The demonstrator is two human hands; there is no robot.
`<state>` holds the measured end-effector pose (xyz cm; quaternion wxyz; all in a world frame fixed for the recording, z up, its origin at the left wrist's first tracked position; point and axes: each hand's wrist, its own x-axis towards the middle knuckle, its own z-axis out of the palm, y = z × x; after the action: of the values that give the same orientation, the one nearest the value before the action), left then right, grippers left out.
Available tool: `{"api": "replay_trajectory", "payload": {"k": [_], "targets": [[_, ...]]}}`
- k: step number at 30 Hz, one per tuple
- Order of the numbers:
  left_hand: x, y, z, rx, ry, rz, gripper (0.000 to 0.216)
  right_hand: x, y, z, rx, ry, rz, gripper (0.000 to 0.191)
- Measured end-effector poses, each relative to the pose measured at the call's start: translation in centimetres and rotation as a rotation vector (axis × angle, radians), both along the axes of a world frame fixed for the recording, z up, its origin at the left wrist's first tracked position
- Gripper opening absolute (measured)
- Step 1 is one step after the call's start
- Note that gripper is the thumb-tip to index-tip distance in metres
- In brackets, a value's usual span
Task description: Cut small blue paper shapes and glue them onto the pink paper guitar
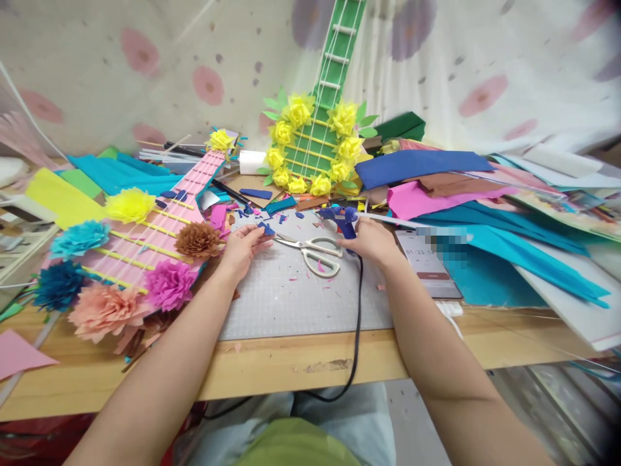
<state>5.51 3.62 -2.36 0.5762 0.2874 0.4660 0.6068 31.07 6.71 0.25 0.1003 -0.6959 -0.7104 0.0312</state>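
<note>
My left hand point(241, 246) pinches a small dark blue paper piece point(266, 228) over the grey cutting mat point(291, 298). My right hand point(371, 241) is wrapped round the handle of a blue glue gun point(339, 217), whose black cord point(359, 310) runs down over the table edge. White-handled scissors point(315, 251) lie on the mat between both hands. A pink paper guitar point(155, 233) with several paper flowers lies left of my left hand.
A green paper guitar point(323, 123) ringed with yellow flowers leans at the back. Sheets of coloured paper point(436, 188) pile up to the right, over a phone point(427, 262). Paper scraps litter the mat. The wooden table edge point(291, 369) runs in front.
</note>
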Motion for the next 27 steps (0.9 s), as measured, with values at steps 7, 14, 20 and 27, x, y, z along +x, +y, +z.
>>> {"api": "replay_trajectory", "payload": {"k": [7,14,20,27], "targets": [[0.9,-0.3,-0.2,0.017,0.156,-0.075,0.023,-1.9,-1.7,1.5,-0.176,0.204,0.256,0.025],[1.2,-0.6,-0.2,0.032,0.171,-0.169,0.025,-6.3,-1.2,-3.6,-0.146,1.063,0.459,0.024],[1.2,-0.8,0.1,-0.036,0.106,-0.298,0.025,-7.7,-1.7,-4.3,-0.160,1.192,0.514,0.029],[1.5,-1.0,0.2,-0.027,0.148,-0.307,0.023,-7.4,-1.9,-3.7,-0.323,1.331,0.501,0.034]]}}
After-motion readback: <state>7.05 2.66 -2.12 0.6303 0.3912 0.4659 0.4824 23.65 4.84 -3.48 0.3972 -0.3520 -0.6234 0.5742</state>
